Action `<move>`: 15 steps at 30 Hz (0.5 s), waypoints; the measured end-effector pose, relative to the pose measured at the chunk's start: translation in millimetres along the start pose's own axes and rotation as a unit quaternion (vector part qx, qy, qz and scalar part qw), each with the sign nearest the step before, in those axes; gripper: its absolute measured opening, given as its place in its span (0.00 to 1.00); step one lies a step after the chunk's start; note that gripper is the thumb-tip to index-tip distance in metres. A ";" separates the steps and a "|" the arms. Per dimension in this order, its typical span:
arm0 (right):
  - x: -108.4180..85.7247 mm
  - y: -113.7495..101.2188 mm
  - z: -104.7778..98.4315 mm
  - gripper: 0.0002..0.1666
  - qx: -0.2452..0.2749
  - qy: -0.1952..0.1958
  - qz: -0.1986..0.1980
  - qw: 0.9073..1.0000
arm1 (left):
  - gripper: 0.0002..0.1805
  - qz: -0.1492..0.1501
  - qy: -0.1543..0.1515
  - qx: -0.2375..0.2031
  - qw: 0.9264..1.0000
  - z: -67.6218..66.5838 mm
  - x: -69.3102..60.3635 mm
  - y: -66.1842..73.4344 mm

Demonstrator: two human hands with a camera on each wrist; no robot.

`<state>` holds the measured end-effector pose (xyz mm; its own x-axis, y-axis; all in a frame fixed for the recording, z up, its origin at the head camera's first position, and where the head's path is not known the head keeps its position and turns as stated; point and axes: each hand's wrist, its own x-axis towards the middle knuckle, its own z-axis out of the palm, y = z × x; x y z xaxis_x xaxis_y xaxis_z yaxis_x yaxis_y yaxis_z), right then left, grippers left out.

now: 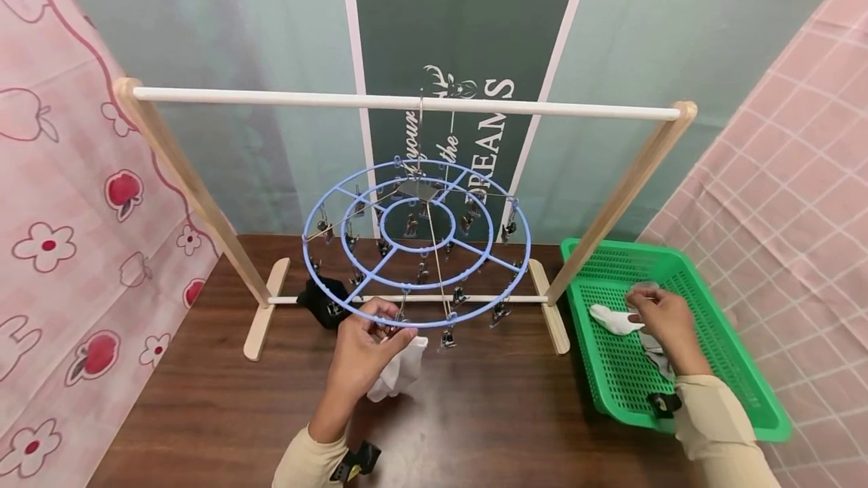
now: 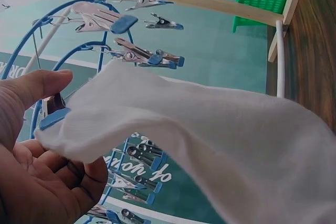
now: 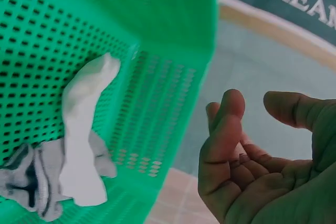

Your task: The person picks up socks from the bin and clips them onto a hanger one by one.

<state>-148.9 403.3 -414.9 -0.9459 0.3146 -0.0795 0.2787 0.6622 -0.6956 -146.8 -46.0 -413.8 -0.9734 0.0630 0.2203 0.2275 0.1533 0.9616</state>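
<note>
In the head view my left hand [image 1: 366, 352] is at the front rim of a round blue clip hanger [image 1: 307, 254]. Its thumb and curled fingers close around a metal clip [image 2: 54, 103] with blue tips. A white sock [image 2: 210, 114] hangs from that clip; part of the fingers is hidden behind it. My right hand [image 1: 667, 326] is over the green basket [image 1: 769, 416], with a gap between thumb and bent fingers and nothing held. Inside the basket lie another white sock [image 3: 84, 129] and grey fabric pieces [image 3: 44, 174].
The hanger hooks over a white rod [image 1: 271, 99] on a wooden stand [image 1: 627, 202]. Several other clips [image 1: 447, 337] dangle from its rings. A black cloth item [image 1: 322, 303] hangs at its left side. All stands on a brown wooden table [image 1: 495, 398].
</note>
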 end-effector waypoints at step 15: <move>35.3 49.8 -7.5 0.52 0.152 -0.057 0.211 0.964 | 0.13 0.021 0.017 0.012 1.000 -3.5 -1.8 17.3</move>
<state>-167.2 452.5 -447.0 -0.7755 0.4246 -0.4672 0.5978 0.2558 -0.7597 -141.3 -46.9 -397.0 -0.9634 0.0361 0.2658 0.2679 0.1752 0.9474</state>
